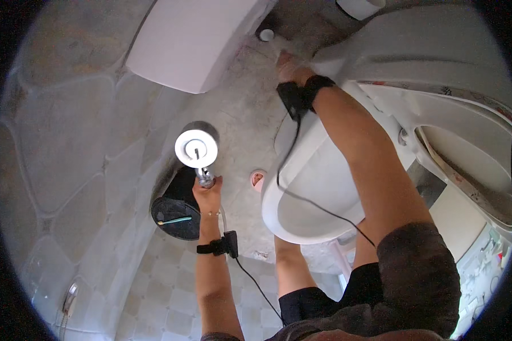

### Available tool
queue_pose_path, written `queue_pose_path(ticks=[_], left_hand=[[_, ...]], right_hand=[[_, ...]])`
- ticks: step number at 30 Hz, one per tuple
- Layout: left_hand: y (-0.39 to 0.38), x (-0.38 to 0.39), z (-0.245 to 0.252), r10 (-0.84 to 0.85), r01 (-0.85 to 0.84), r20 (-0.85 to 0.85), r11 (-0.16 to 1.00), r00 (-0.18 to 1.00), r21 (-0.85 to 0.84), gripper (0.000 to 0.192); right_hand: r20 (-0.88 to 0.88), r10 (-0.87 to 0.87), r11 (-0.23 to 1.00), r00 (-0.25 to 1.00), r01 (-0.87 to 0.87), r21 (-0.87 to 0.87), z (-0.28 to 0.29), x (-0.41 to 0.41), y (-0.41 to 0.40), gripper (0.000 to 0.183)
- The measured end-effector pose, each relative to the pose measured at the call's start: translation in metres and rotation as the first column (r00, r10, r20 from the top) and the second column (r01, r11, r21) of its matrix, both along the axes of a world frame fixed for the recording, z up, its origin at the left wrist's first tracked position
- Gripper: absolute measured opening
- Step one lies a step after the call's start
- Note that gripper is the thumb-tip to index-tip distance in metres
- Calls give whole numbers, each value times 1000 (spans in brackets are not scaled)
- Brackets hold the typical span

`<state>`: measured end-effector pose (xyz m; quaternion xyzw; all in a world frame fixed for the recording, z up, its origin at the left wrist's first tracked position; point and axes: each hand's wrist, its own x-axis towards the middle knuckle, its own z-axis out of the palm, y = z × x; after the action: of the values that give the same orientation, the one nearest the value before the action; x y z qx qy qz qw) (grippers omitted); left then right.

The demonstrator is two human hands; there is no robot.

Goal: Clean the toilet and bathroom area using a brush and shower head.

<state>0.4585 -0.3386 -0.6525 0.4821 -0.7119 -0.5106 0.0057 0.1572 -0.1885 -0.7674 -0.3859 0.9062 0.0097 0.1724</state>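
Observation:
My left hand [208, 196] grips a chrome handle [205, 177] below a round fitting with a glaring white face [196, 148]. It looks like a handheld shower head, though glare hides its detail. A pale hose [223, 219] runs down beside that wrist. Farther up, my right hand [288, 66] reaches low past a white ceramic basin [320, 200], near the foot of white ceramic ware. Blur hides its fingers and whether it holds anything. Black devices with cables are strapped to both wrists.
A black bin [175, 232] with a teal stick [175, 221] on it stands beside my left forearm. A pink round object [257, 180] lies on the floor. Above are a white box-like fixture [187, 42], a small white cap [266, 35] and a white container [360, 7].

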Motion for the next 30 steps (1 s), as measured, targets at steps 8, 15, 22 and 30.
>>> queue_pose_path(ticks=[8,15,22,30], left_hand=[[1,-6,7,74,-75,18,996,997,46,14],[10,-14,5,75,-74,-69,997,995,7,13],[2,-2,-6,28,-28,13,1000,1000,-7,13],[1,5,-13,-3,2,-13,999,1000,-45,14]], right_hand=[[559,-343,919,755,393,34,12,88,-43,43],[349,171,983,921,-181,-3,-11,41,-7,28],[149,202,960,968,-166,-226,-14,32,-11,24],[603,126,990,788,-58,-132,29,96,-32,23]])
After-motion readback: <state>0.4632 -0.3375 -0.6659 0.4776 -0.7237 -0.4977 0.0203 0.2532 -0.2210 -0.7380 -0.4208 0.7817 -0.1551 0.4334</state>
